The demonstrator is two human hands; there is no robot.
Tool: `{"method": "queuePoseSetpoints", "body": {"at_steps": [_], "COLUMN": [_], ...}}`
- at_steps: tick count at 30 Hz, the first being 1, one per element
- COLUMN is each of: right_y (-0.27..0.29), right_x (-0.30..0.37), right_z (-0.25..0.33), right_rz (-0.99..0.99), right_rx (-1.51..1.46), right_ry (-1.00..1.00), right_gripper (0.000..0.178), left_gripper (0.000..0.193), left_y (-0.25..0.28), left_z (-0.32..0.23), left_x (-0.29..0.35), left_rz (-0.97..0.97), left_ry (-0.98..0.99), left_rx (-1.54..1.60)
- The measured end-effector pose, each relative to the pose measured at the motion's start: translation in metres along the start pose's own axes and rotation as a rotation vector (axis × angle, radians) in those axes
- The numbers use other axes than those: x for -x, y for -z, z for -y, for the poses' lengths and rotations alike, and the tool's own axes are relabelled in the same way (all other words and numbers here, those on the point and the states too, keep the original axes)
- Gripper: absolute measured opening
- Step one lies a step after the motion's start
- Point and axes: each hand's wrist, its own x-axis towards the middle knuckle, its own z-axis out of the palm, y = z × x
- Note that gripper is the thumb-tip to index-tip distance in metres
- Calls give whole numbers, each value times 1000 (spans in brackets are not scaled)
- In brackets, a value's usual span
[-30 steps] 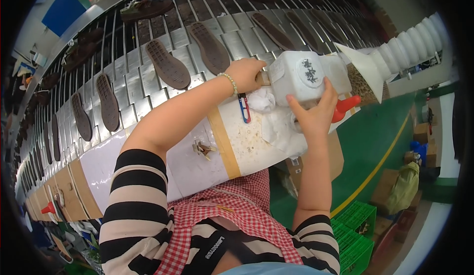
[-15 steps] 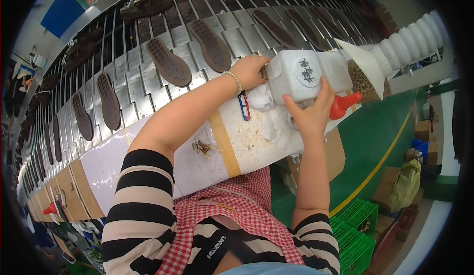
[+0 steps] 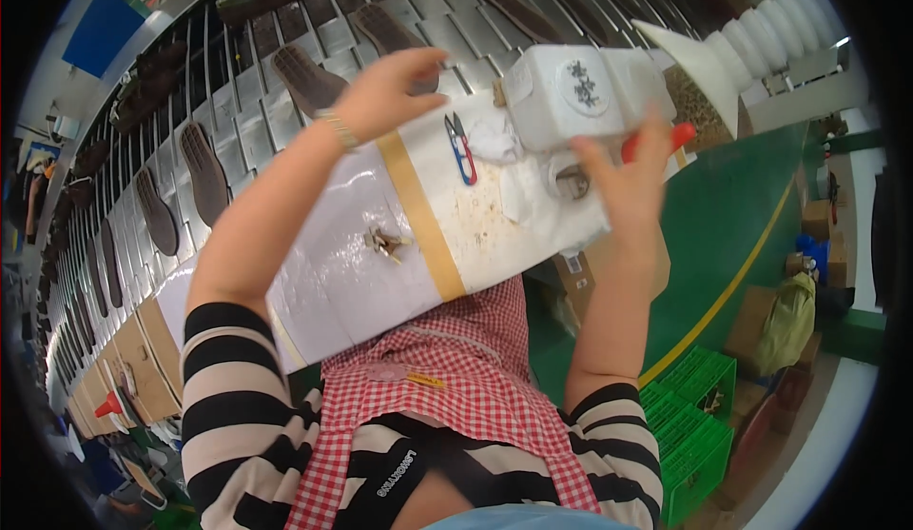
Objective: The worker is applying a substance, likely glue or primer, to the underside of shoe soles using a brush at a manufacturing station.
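Note:
My left hand [image 3: 385, 92] is off the work surface, thumb and fingers apart with nothing between them, over a brown shoe sole [image 3: 302, 81] and near another sole [image 3: 380, 28]. My right hand [image 3: 632, 173], smeared by motion, has its thumb and fingers spread in front of a white plastic container [image 3: 544, 102] with dark handwriting. A red nozzle [image 3: 683, 136] shows partly behind its fingers. Left of the container lie thread snips [image 3: 460, 149] with red and blue handles and a crumpled white cloth [image 3: 495, 142]. A roll of tape [image 3: 571, 183] sits below the container.
Several soles and shoes lie on the metal slat conveyor [image 3: 252, 111] beyond the work board [image 3: 333, 283]. Small scraps [image 3: 385, 242] rest on the board. A white duct hose [image 3: 751, 49] with a flared hood stands at right. Green crates [image 3: 680, 444] and boxes are on the floor.
My left hand has left the spot beside the container and moved left, uncovering the snips. My right hand has shifted slightly right, away from the container's front, uncovering the tape roll.

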Motion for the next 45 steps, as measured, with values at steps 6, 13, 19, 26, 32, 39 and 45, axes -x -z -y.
{"method": "queuePoseSetpoints", "body": {"at_steps": [6, 13, 19, 26, 32, 39, 45], "right_y": [51, -48, -98, -100, -152, -109, -90], "right_x": [46, 131, 166, 169, 143, 142, 172], "right_z": [36, 90, 75, 77, -17, 79, 113], "right_rz": [-88, 665, 523, 550, 701, 759, 673], "right_rx": [-473, -399, -218, -389, -513, -529, -237], "right_ry": [-165, 50, 109, 33, 211, 907, 194], "right_gripper": [50, 70, 58, 66, 62, 54, 32], "left_gripper": [47, 40, 50, 46, 47, 56, 45], "left_y": [103, 162, 215, 267, 316, 329, 354], "left_z": [31, 53, 139, 218, 290, 349, 331], "left_x": [148, 340, 464, 583, 521, 526, 496], "left_rz": [-141, -600, -935, -1349, -1099, -963, -652], "left_ry": [175, 558, 780, 950, 1195, 1388, 1496], "left_rx": [175, 307, 248, -46, -462, -950, -805]}}
